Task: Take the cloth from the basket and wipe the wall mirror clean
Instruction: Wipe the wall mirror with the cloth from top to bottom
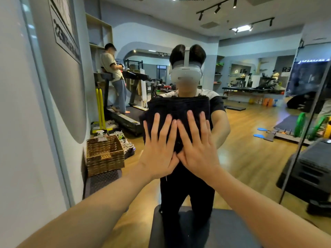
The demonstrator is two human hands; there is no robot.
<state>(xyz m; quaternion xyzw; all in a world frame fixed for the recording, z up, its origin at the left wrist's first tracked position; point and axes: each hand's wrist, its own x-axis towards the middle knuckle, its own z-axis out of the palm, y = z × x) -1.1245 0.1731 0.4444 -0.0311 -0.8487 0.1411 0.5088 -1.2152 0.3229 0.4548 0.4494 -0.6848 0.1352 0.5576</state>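
Note:
The wall mirror (250, 126) fills most of the view straight ahead, and its left edge runs down beside a pale wall. A dark folded cloth (179, 108) lies flat against the glass at chest height. My left hand (158, 149) and my right hand (197, 149) press on its lower half side by side, palms flat, fingers spread, thumbs overlapping. The woven basket (105, 158) shows in the reflection at lower left, on a dark stand, with nothing visible inside it.
A spray bottle (101, 136) stands behind the basket. A black padded bench (223, 230) sits low in front of me. A dark frame bar (304, 122) slants down the mirror's right side. The reflection shows treadmills, a standing person and wooden floor.

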